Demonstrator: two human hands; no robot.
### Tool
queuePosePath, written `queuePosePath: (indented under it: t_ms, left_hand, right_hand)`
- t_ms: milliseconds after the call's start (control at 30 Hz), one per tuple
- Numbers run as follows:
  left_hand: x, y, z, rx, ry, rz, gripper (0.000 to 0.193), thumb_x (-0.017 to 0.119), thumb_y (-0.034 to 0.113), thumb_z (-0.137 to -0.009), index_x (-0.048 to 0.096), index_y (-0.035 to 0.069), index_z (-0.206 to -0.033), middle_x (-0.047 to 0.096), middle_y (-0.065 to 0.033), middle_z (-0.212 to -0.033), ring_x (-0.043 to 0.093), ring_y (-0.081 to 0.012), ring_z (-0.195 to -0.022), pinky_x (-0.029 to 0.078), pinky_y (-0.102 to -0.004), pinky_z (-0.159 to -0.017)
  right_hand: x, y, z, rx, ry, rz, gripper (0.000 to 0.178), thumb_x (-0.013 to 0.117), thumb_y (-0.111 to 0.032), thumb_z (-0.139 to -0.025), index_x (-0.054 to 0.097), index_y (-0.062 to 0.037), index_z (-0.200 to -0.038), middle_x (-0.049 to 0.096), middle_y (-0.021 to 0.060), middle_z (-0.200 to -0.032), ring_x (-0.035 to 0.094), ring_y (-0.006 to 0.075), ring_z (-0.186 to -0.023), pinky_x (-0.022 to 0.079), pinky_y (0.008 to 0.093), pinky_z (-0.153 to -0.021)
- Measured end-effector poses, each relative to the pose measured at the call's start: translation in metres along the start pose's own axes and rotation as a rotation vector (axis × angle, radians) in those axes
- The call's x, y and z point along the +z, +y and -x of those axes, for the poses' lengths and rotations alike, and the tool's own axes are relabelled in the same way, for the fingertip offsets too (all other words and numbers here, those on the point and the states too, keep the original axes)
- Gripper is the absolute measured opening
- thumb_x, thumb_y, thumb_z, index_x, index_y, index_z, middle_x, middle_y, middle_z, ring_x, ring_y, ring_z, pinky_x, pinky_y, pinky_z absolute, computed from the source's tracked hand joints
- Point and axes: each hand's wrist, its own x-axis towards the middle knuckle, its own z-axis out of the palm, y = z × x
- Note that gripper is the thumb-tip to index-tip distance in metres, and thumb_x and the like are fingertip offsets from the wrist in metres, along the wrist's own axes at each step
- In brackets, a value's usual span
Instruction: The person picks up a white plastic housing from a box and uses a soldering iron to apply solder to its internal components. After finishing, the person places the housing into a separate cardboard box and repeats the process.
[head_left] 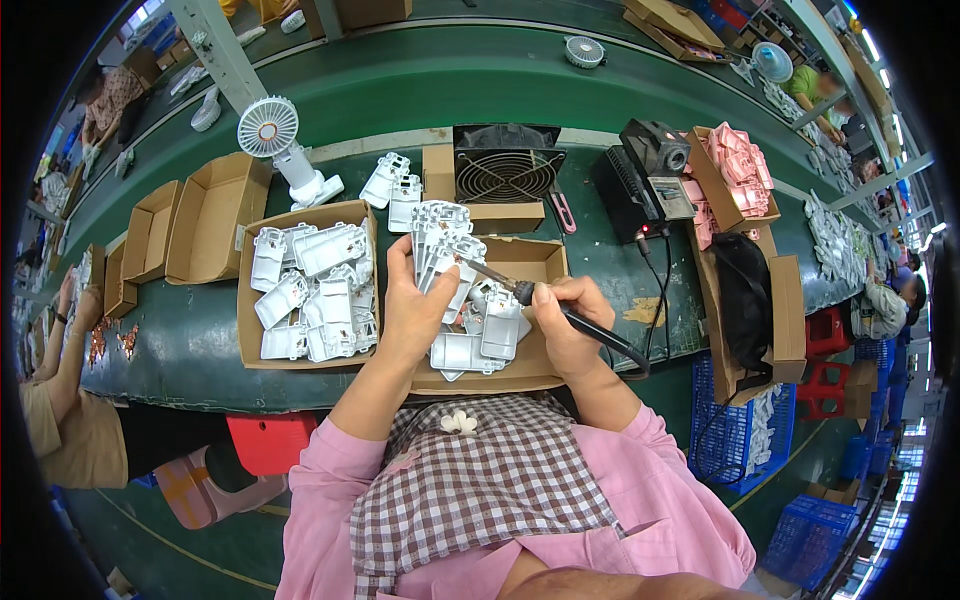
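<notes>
In my left hand point(412, 310) is a fanned bunch of white plastic housings point(440, 225), gripped between thumb and fingers. My right hand point(575, 325) is closed around the dark handle of a soldering iron point(522, 291). The iron's tip points left and meets the housings, near my left thumb; the exact contact spot is too small to make out. Below my hands is a cardboard box point(543, 262) with more white housings point(470, 352) in it. To its left, another cardboard box point(243, 330) is heaped with similar white housings point(330, 250), some showing small copper-coloured parts.
Behind the boxes stand a black grilled fan point(508, 172) and a black soldering station point(632, 195), with a pink knife point(564, 212) between. A white fan point(268, 128) stands back left. Pink parts point(738, 165) fill a box at right. A co-worker's arms point(70, 345) are far left.
</notes>
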Motion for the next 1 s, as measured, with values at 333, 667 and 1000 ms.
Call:
queuePosePath:
  t_ms: [333,667,1000]
  left_hand:
    - [0.001,0.001,0.001,0.003,0.001,-0.047,0.057,0.061,0.008,-0.085,0.027,0.001,-0.130,0.052,-0.0139,-0.115,0.059,-0.0148,-0.085,0.054,-0.0238,-0.052]
    - [0.003,0.004,0.002,-0.011,0.008,-0.049,0.057,0.060,0.006,-0.085,0.026,0.000,-0.129,0.051,-0.0155,-0.115,0.059,-0.0150,-0.085,0.053,-0.0239,-0.051]
    - [-0.003,-0.009,-0.003,0.098,-0.035,0.038,0.065,0.065,0.006,-0.082,0.024,-0.002,-0.132,0.049,-0.0147,-0.119,0.053,-0.0181,-0.106,0.047,-0.0298,-0.088]
  right_hand:
    - [0.001,0.000,-0.001,-0.012,-0.017,0.035,0.016,0.070,-0.006,-0.082,0.055,-0.0025,-0.076,0.060,0.0038,-0.064,0.052,0.0058,-0.054,0.041,0.0216,-0.049]
    - [0.001,0.002,-0.001,-0.017,-0.019,0.033,0.016,0.070,-0.006,-0.082,0.055,-0.0025,-0.076,0.060,0.0029,-0.064,0.051,0.0051,-0.054,0.040,0.0210,-0.049]
    - [-0.004,0.006,0.003,-0.106,0.058,-0.079,0.015,0.067,-0.002,-0.083,0.053,-0.0023,-0.077,0.059,0.0065,-0.065,0.051,0.0089,-0.054,0.040,0.0234,-0.050]
